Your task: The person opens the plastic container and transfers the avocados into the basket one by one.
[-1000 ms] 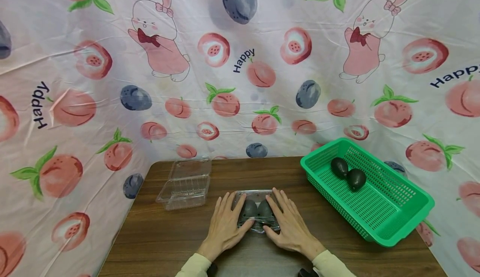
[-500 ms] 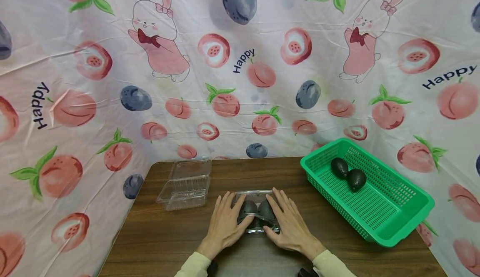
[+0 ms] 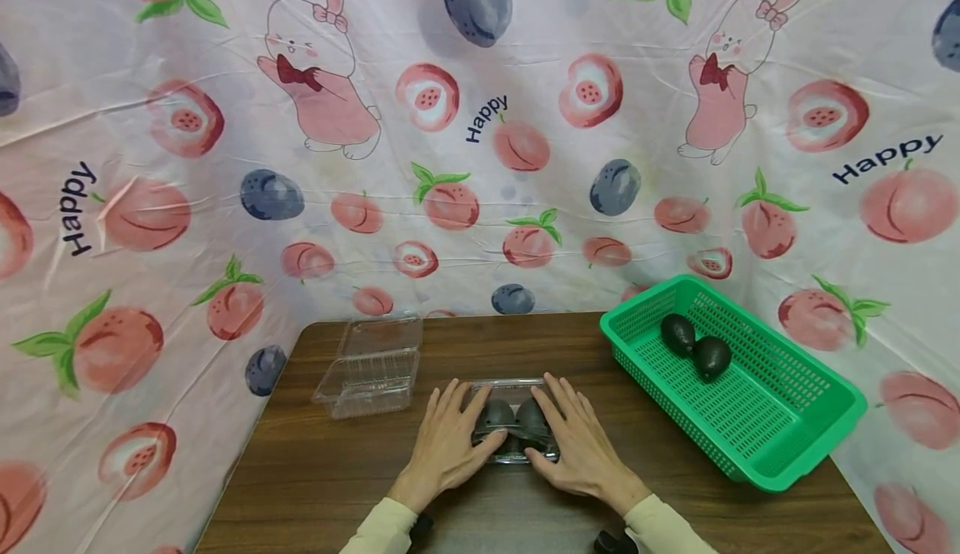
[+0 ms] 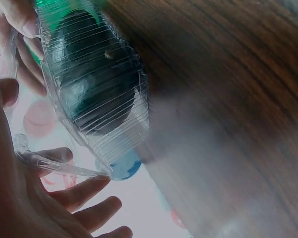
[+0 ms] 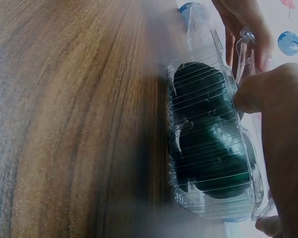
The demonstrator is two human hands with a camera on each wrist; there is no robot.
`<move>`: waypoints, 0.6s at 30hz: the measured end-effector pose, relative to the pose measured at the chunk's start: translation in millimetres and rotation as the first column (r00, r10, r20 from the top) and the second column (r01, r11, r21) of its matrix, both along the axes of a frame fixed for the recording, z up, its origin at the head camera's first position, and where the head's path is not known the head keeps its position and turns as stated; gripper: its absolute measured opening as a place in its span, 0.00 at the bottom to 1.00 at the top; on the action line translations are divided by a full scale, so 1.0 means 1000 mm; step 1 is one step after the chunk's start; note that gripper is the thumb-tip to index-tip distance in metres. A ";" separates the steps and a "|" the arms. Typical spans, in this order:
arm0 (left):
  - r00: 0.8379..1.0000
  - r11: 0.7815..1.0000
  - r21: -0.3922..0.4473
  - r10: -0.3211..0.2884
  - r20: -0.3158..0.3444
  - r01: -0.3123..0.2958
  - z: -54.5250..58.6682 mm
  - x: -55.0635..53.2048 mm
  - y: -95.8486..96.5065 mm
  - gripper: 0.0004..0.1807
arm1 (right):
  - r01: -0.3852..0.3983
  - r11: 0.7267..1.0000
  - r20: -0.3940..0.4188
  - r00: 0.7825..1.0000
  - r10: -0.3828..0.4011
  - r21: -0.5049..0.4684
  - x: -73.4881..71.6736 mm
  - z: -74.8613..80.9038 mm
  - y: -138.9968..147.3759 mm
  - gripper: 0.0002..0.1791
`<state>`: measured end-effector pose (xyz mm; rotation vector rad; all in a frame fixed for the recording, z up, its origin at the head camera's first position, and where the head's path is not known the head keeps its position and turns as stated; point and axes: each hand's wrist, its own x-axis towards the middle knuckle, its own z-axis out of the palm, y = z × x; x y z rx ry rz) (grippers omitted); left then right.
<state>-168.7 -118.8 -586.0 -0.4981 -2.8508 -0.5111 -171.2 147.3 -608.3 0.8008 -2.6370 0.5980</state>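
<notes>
A clear plastic clamshell box [image 3: 513, 458] stands at the front middle of the table with dark avocados [image 5: 213, 153] inside. In the head view, my left hand [image 3: 444, 446] lies along the box's left side and my right hand [image 3: 583, 450] along its right. Both hands touch the lid with spread, mostly straight fingers, thumbs towards the front. Both wrist views show the lid's edge standing apart from the base rim. In the left wrist view, a dark avocado [image 4: 97, 74] shows through the ribbed wall. My hands cover the box's sides in the head view.
A green perforated basket [image 3: 787, 477] sits at the right of the table, with two avocados [image 3: 712, 357] near its far left end. Back left stands another clear clamshell box [image 3: 371, 396], its lid up. A fruit-print cloth [image 3: 465, 287] hangs behind the table.
The front edge of the lid has shifted slightly near my thumbs. Both hands have stayed almost in place. At the right, the cloth's pattern has moved leftwards.
</notes>
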 end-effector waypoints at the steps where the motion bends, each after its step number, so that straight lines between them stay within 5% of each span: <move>1: 1.000 1.000 -0.002 0.001 0.003 -0.001 0.000 0.000 0.000 0.44 | -0.001 1.000 0.004 1.000 0.001 0.001 0.000 0.001 0.000 0.50; 10: 0.999 1.000 0.000 -0.011 0.046 0.011 0.000 0.003 -0.004 0.50 | -0.025 1.000 0.053 0.998 0.024 0.013 -0.003 0.008 0.004 0.50; 18: 0.998 0.999 0.025 -0.025 0.061 0.024 0.002 0.005 -0.004 0.52 | -0.034 0.999 -0.010 0.999 0.034 0.026 -0.005 0.013 0.005 0.51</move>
